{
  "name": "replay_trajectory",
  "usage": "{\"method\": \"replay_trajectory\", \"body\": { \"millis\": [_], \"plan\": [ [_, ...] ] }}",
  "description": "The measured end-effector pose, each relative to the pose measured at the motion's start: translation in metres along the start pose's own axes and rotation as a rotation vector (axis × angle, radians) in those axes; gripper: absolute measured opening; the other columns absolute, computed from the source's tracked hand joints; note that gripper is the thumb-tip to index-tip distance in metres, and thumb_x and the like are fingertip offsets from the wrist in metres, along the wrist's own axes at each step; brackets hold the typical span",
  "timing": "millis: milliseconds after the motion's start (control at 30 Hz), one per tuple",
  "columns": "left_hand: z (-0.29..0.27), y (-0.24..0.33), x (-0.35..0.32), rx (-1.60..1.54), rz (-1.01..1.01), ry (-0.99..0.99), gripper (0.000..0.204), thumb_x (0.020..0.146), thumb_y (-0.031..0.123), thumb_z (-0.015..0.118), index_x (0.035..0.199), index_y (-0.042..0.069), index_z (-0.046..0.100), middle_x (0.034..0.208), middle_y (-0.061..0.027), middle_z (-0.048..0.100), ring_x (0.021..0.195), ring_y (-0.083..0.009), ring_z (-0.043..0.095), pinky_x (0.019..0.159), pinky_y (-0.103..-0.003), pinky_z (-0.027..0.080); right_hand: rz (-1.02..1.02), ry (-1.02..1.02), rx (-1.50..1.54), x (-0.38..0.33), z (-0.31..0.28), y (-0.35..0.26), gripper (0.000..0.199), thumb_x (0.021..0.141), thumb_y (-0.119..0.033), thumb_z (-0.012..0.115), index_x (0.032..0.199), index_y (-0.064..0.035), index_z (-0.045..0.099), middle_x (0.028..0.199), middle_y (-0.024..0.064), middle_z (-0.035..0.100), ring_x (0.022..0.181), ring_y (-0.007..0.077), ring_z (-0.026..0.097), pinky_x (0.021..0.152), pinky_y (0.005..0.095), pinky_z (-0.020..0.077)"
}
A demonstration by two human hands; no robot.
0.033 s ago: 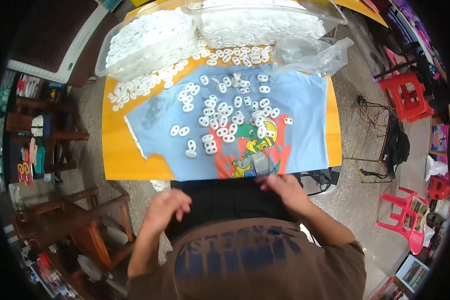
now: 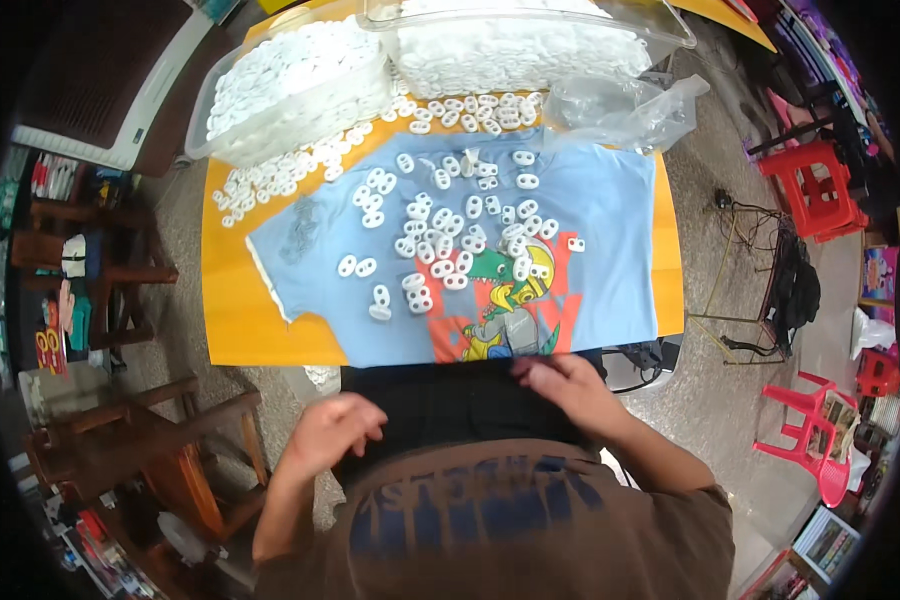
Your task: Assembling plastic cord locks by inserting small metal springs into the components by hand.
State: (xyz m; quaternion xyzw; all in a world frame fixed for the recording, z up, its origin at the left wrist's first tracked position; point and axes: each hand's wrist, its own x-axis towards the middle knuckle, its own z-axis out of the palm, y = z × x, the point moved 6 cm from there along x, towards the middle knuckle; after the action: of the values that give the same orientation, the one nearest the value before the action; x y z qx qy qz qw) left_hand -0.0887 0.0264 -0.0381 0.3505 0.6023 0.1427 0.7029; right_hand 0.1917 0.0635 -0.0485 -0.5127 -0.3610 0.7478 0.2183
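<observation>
My left hand point(image 2: 338, 432) hovers over my lap, near the table's front edge, its fingers loosely bent and apart with nothing visible in them. By the hem of the light blue T-shirt point(image 2: 610, 300), my right hand point(image 2: 570, 392) has its fingers drawn together; a dark spot shows at the tips, too blurred to name. Spread flat on the yellow tabletop point(image 2: 260, 340), the shirt carries a cartoon crocodile print point(image 2: 510, 310). Scattered over it lie many small white oval two-holed pieces point(image 2: 445, 245), some stacked or overlapping. Neither hand touches these pieces.
Two clear plastic tubs full of white pieces, a left tub point(image 2: 300, 140) and a right tub point(image 2: 370, 12), stand at the back. Loose pieces point(image 2: 270, 178) lie before them, beside a clear plastic bag point(image 2: 630, 110). Wooden chair point(image 2: 150, 430) left; red stool point(image 2: 810, 190) and pink chair point(image 2: 810, 440) right.
The view has shifted very slightly, so the table and shirt sit a little lower and to the left. Both hands stay nearly in place; no piece has visibly been moved.
</observation>
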Motion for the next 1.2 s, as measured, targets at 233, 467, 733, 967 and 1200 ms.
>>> {"method": "replay_trajectory", "body": {
  "millis": [233, 467, 733, 967, 1200],
  "plan": [
    [0.001, 0.150, 0.027, 0.488, 0.643, 0.314, 0.012, 0.077, 0.001, 0.057, 0.089, 0.000, 0.060, 0.076, -0.0099, 0.058, 0.067, -0.0195, 0.055, 0.060, -0.027, 0.043, -0.476, -0.282, -0.412, -0.012, 0.028, -0.080, 0.010, 0.081, -0.012, 0.059, 0.084, -0.0028, 0.061, 0.075, 0.0093, 0.060, 0.071, 0.0248, 0.058, 0.062, 0.0321, 0.0438],
    [0.035, 0.238, 0.115, 0.970, 1.172, 0.384, 0.016, 0.075, 0.002, 0.057, 0.091, 0.001, 0.059, 0.087, -0.0123, 0.055, 0.079, -0.0307, 0.054, 0.069, -0.035, 0.043, -0.811, 0.004, -0.484, 0.012, 0.005, -0.114, 0.006, 0.078, -0.002, 0.058, 0.083, -0.0009, 0.061, 0.077, 0.0094, 0.062, 0.072, 0.0235, 0.059, 0.065, 0.0318, 0.0436],
    [0.031, 0.233, 0.129, 0.942, 1.081, 0.404, 0.011, 0.073, 0.004, 0.060, 0.084, 0.004, 0.058, 0.077, -0.0086, 0.055, 0.068, -0.0260, 0.053, 0.059, -0.034, 0.042, -0.827, 0.121, -0.506, 0.027, -0.018, -0.107, 0.006, 0.075, -0.005, 0.063, 0.080, -0.0027, 0.061, 0.077, 0.0092, 0.062, 0.067, 0.0253, 0.059, 0.058, 0.0320, 0.0438],
    [0.016, 0.224, 0.130, 0.597, 0.926, 0.356, 0.010, 0.075, 0.000, 0.059, 0.084, 0.004, 0.059, 0.072, -0.0050, 0.053, 0.063, -0.0149, 0.049, 0.056, -0.024, 0.039, -0.807, 0.113, -0.441, 0.028, -0.022, -0.111, 0.009, 0.073, -0.003, 0.063, 0.082, -0.0006, 0.062, 0.077, 0.0118, 0.062, 0.068, 0.0262, 0.060, 0.059, 0.0327, 0.0441],
    [-0.006, 0.231, 0.154, 0.398, 0.957, 0.382, 0.008, 0.079, 0.003, 0.059, 0.087, 0.003, 0.060, 0.072, -0.0019, 0.055, 0.061, -0.0082, 0.048, 0.056, -0.020, 0.039, -0.820, 0.130, -0.503, 0.031, -0.020, -0.112, 0.010, 0.072, -0.003, 0.064, 0.082, -0.0027, 0.062, 0.076, 0.0092, 0.062, 0.065, 0.0249, 0.059, 0.057, 0.0322, 0.0436]
  ]
}}
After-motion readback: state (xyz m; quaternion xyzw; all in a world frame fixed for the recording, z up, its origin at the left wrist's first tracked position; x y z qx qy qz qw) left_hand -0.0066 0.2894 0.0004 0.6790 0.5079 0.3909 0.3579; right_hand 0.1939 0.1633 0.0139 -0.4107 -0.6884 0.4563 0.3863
